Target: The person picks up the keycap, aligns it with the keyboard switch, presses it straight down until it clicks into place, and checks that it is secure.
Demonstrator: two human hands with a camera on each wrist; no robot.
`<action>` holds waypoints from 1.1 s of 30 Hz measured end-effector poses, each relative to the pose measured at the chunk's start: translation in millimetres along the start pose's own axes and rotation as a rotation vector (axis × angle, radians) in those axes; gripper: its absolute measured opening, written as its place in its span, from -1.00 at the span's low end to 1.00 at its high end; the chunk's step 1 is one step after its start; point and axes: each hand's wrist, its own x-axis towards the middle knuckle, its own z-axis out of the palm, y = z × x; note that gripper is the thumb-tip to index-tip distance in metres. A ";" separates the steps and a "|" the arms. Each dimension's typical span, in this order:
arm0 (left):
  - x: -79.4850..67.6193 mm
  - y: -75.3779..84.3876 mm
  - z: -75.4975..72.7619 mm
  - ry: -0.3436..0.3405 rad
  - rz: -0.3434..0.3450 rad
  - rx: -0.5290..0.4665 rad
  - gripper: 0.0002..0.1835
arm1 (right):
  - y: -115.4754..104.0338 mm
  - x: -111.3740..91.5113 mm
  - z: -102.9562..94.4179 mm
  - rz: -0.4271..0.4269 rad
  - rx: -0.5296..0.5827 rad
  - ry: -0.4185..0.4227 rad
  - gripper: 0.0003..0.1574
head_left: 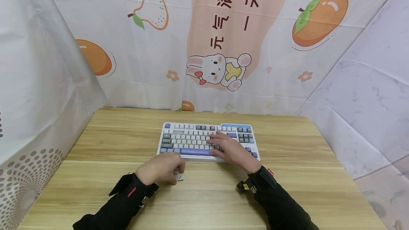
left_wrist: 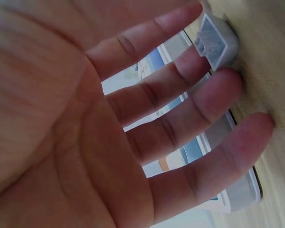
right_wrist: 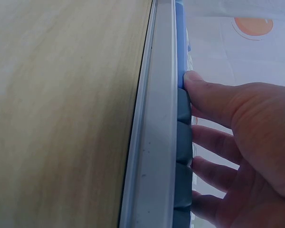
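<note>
A keyboard (head_left: 191, 158) with white, grey, blue and purple keys lies on the wooden table. My right hand (head_left: 230, 150) rests over its right-middle keys, fingers spread and loosely bent. In the right wrist view, the thumb (right_wrist: 209, 95) touches the front row where a purple bar key (right_wrist: 180, 52) meets dark grey keys (right_wrist: 183, 142). In front of the keyboard's left corner, my left hand (head_left: 163, 168) reaches down at two small keycaps, one keycap (head_left: 180, 177) beside its fingertips. The left wrist view shows a hollow grey keycap (left_wrist: 221, 42) against the nearly straight fingers (left_wrist: 218, 95).
The wooden table (head_left: 287, 187) extends around the keyboard. A printed white curtain (head_left: 140, 52) with fruit and a rabbit hangs behind its far edge. More cloth hangs at the left (head_left: 41, 63) and right (head_left: 367, 91).
</note>
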 end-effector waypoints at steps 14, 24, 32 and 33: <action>1.0 -2.0 0.2 0.020 0.047 0.002 -0.80 | 0.9 0.3 0.4 -0.019 0.005 0.005 -0.49; 1.2 -2.2 0.7 0.065 0.082 0.004 -0.79 | 2.5 0.2 1.0 -0.011 -0.001 -0.001 -0.50; 2.7 -3.1 0.0 0.097 0.112 -0.036 -0.77 | 2.0 -0.2 0.6 -0.022 -0.001 0.008 -0.49; 2.7 -2.9 -0.5 0.102 0.112 -0.039 -0.78 | 1.9 -0.3 0.5 -0.021 -0.001 0.009 -0.49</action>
